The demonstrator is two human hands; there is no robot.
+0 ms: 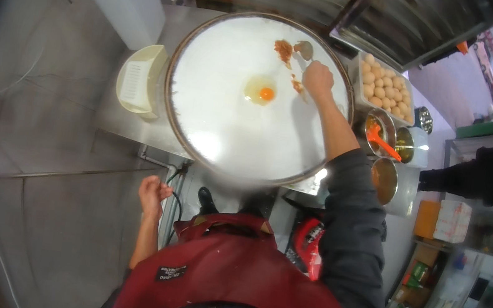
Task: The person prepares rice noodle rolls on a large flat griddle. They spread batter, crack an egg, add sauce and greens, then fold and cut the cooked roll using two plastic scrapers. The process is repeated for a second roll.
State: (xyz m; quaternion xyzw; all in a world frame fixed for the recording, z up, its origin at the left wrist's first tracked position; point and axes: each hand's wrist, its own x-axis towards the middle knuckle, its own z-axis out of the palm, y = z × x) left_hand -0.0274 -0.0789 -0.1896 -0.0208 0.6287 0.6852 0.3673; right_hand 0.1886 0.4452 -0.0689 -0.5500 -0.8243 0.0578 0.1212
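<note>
My right hand (318,80) grips a metal spoon (305,50) over the far right part of a large round griddle (209,149). The spoon's bowl touches or hovers just above the surface; its handle is mostly hidden by the hand. A smooth white layer, which looks like batter, covers the griddle. Reddish-brown sauce (283,51) lies beside the spoon, with a smaller smear (297,86) nearer me. Close to the middle sits a raw cracked egg (266,94), its yolk whole. My left hand (154,194) hangs below the counter on the left, fingers loosely curled and slightly apart, nothing seen in it.
Right of the griddle stand a tub of eggs (387,89), a metal pot with an orange brush or spatula (383,142), and a pot of brown sauce (384,182). A cream plastic container (157,80) is at the left. Glass-fronted cabinets (411,26) rise behind.
</note>
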